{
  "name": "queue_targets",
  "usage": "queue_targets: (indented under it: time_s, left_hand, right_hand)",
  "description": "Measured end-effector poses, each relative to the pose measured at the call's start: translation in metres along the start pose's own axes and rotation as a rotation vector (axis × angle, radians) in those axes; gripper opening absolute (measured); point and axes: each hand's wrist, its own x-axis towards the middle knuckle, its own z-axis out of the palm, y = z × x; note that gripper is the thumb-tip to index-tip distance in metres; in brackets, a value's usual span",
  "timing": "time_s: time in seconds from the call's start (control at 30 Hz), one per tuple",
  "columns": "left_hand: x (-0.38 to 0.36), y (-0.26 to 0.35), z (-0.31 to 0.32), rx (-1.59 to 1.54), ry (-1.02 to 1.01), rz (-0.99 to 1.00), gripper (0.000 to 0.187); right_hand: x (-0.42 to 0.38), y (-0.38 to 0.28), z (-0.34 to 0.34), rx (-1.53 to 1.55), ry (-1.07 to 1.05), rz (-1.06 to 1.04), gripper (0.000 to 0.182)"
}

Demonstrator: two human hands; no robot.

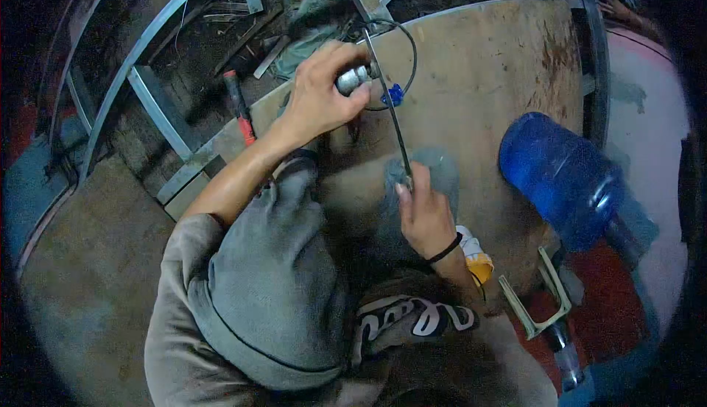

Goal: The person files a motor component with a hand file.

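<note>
My left hand [324, 87] is closed around a short silvery metal cylinder [353, 79], its thumb pressed along the near side. My right hand [427, 216] grips the lower end of a long, thin, dark rod-like tool [394, 124]. The rod slants up and leftward, its upper length crossing just beside the cylinder's end. Close to the rod is a small bright blue piece [393, 96]. A thin black cable [415, 50] loops around this spot. Both hands are over a curved wooden board [471, 61].
A large blue water jug [560, 175] lies on its side at right, near a pale U-shaped frame [545, 319]. A red-and-black handled tool [239, 105] rests at left by curved metal framing [158, 109]. Another person's hand [618, 11] shows at upper right.
</note>
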Motion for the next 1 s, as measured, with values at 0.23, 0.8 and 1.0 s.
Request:
queue_targets:
  time_s: [0.23, 0.8, 1.0]
  left_hand:
    - [0.002, -0.004, -0.003, -0.008, -0.021, -0.025, 0.033]
    - [0.039, -0.068, -0.002, 0.014, 0.033, -0.193, 0.041]
    - [0.027, -0.151, 0.032, -0.269, -0.054, -0.397, 0.033]
  right_hand:
    - [0.002, -0.003, 0.003, -0.004, 0.002, 0.023, 0.035]
    - [0.1, -0.015, 0.021, 0.001, -0.015, 0.056, 0.024]
    - [0.158, 0.005, 0.046, -0.06, -0.112, 0.142, 0.02]
